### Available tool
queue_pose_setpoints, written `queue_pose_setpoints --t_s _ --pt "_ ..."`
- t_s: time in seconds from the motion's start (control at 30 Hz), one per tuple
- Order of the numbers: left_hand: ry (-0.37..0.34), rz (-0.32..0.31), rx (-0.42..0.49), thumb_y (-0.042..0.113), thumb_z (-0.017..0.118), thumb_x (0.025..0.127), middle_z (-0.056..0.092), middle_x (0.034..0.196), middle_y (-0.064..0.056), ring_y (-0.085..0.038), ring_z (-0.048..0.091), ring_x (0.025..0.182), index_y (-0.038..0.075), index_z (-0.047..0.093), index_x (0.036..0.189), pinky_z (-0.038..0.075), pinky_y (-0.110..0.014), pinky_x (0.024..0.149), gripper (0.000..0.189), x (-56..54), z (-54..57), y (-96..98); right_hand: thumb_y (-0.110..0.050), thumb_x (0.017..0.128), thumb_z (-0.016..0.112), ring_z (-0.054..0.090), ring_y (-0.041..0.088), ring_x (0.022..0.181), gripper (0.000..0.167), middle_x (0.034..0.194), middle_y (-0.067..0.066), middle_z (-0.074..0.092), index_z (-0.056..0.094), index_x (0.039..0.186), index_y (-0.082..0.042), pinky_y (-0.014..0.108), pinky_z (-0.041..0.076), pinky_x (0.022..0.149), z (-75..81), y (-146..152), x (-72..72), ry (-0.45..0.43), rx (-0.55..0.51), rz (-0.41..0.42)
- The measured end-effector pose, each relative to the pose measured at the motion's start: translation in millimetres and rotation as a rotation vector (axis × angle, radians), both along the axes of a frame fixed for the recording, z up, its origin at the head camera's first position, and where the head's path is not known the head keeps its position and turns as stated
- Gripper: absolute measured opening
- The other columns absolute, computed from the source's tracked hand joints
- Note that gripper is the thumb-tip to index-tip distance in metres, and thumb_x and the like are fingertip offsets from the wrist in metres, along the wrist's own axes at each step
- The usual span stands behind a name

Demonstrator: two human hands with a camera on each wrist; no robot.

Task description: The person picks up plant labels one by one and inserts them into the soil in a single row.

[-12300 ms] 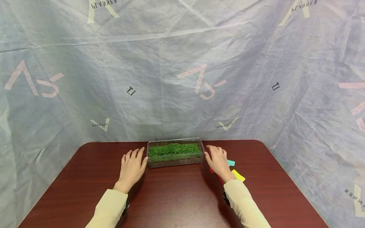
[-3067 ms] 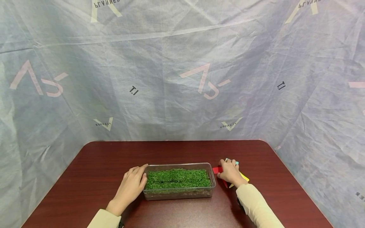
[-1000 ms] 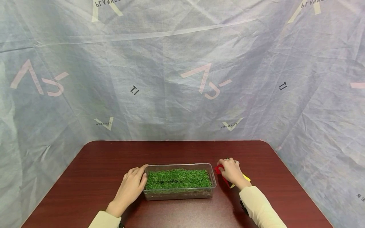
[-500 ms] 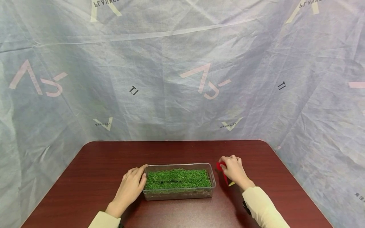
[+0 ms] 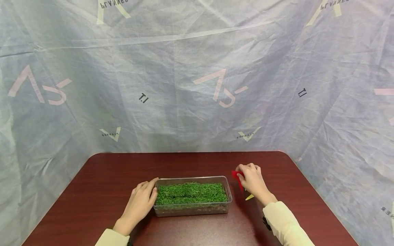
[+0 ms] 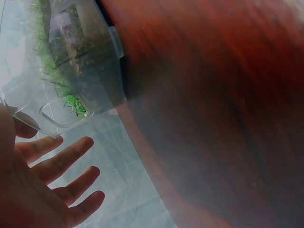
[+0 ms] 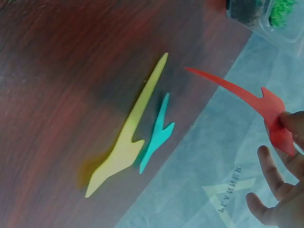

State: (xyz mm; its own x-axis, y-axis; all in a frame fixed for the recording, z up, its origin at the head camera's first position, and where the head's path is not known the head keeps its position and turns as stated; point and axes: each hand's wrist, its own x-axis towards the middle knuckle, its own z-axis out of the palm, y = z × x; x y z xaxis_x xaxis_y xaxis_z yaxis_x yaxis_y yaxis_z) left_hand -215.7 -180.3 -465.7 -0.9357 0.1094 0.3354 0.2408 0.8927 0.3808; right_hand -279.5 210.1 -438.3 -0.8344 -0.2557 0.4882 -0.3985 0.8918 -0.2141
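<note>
In the head view, my left hand (image 5: 140,201) rests against the left end of a clear plastic box (image 5: 191,210) of green grass (image 5: 192,193). Its fingertips meet the rim; in the left wrist view the other fingers (image 6: 71,159) spread outward, fairly straight. My right hand (image 5: 253,179) pinches a red plant label (image 7: 270,111) by its broad end between thumb and fingers. The label's long pointed stem hangs free above the table. Below it, a yellow plant label (image 7: 123,147) and a smaller turquoise one (image 7: 157,137) lie on the table; the turquoise one is hidden in the head view.
A dark red wooden table (image 5: 191,164) with rounded far corners carries everything. Hanging printed grey fabric (image 5: 172,85) encloses its back and sides. The box stands in the middle, with the loose labels to its right.
Earlier the box was nearer the back; it has come forward. My right hand has picked up the red label and raised it slightly. The left hand stays at the box.
</note>
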Motion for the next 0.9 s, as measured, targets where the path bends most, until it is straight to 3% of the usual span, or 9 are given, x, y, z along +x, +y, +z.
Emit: queue_pose_setpoints --t_s 0.9 --pt "-0.012 0.008 0.004 0.026 0.043 0.096 0.06 0.121 -0.009 -0.034 0.047 0.118 0.015 0.048 0.133 0.036 -0.057 0.093 0.039 -0.7 -1.0 -0.3 -0.002 0.075 0.071 0.055 0.022 0.083 0.016 0.077 -0.001 0.064 0.062 0.084 -0.011 0.044 0.04 0.081 40.3 -41 9.8 0.313 -0.085 0.131"
